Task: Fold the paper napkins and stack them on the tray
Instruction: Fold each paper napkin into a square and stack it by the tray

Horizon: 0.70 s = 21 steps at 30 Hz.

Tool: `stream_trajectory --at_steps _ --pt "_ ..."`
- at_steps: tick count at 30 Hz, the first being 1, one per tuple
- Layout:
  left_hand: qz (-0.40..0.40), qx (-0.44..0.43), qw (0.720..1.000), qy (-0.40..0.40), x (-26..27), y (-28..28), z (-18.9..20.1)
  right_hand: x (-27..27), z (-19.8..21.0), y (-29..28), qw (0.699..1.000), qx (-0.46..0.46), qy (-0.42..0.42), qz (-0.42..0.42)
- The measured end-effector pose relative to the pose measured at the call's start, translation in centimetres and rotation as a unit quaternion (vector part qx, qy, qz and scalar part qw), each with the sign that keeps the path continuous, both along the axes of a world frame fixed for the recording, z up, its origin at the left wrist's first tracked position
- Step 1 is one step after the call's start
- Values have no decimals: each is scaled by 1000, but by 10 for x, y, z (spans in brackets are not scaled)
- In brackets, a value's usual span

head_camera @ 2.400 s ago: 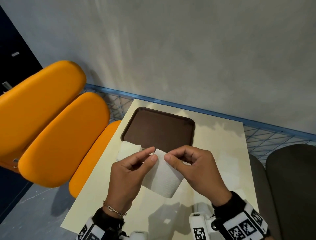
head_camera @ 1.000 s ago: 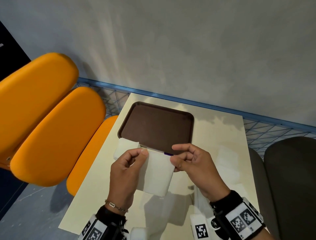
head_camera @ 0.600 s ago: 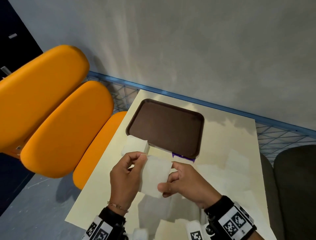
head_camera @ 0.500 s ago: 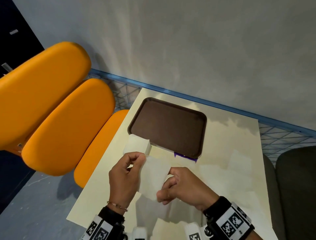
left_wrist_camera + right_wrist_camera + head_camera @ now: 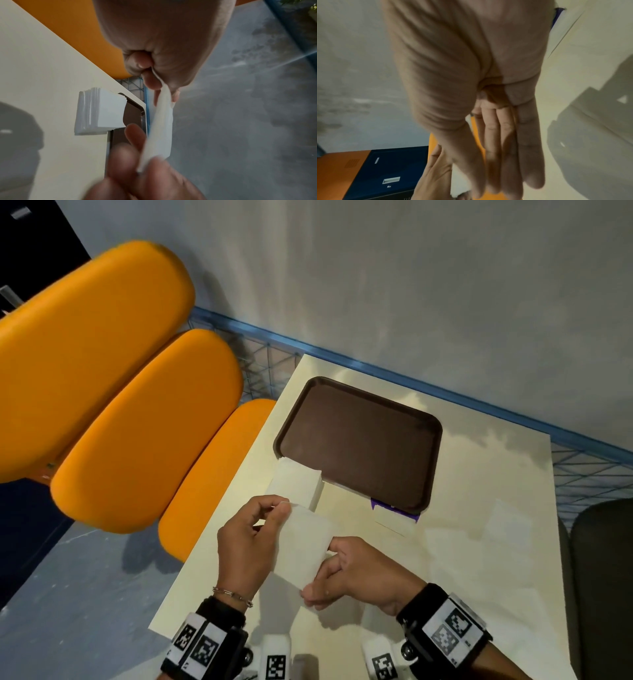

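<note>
White paper fills the gap between your two hands at lower centre of the head view: one napkin [image 5: 303, 546], held in the air above the cream surface [image 5: 479, 542]. Your left hand [image 5: 248, 546] pinches its upper left corner between thumb and curled fingers; the left wrist view shows the sheet hanging edge-on from that pinch. Your right hand [image 5: 356, 575] pinches the lower right edge, fingers [image 5: 135, 135] reaching up behind the sheet. In the right wrist view those fingers lie nearly straight and close together, and the napkin shows only as a white sliver by the thumb.

One brown tray [image 5: 430, 474] sits just beyond your hands at centre frame, its bed bare, its raised rim running all round. One stack of napkins [image 5: 296, 479] rests on the surface against the tray's lower left corner, lapping slightly over the rim. Something purple [image 5: 394, 510] pokes out from under the tray's lower right corner; what it is cannot be told.

Open surface stretches right of the tray to the far right edge. The surface's left edge runs close beside the stack, with three orange chair cushions [image 5: 144, 426] beyond it at left. One blue wire rail [image 5: 479, 402] borders the upper edge below the grey wall, and a dark seat [image 5: 603, 577] fills the right edge of the frame.
</note>
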<state>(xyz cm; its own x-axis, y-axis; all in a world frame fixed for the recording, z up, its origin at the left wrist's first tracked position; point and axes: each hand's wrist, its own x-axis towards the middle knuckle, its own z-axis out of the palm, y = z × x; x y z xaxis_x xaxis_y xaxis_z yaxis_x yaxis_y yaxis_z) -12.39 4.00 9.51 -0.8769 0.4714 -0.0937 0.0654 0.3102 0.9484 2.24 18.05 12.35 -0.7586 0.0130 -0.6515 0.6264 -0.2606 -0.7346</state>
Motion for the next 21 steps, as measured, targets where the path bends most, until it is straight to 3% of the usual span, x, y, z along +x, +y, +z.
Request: stream_trajectory --at_steps 5,10,12,14,17,21 --pt "-36 -1 999 -30 -23 -4 -8 -16 -10 7 999 51 -6 11" --pt "-120 -50 991 -10 -44 -4 -17 -42 -30 25 988 111 -23 -100" --pt "-83 -64 994 -25 -52 0 -26 -52 -44 30 984 128 -31 -123" --pt "-42 -79 986 -138 -59 4 -33 -62 -58 34 975 126 -32 -182" --pt "-39 -65 949 -305 -60 9 -50 -78 -80 36 952 87 -64 -287" --pt "35 -88 958 -269 -58 22 -76 -92 -110 37 933 92 -113 -330"
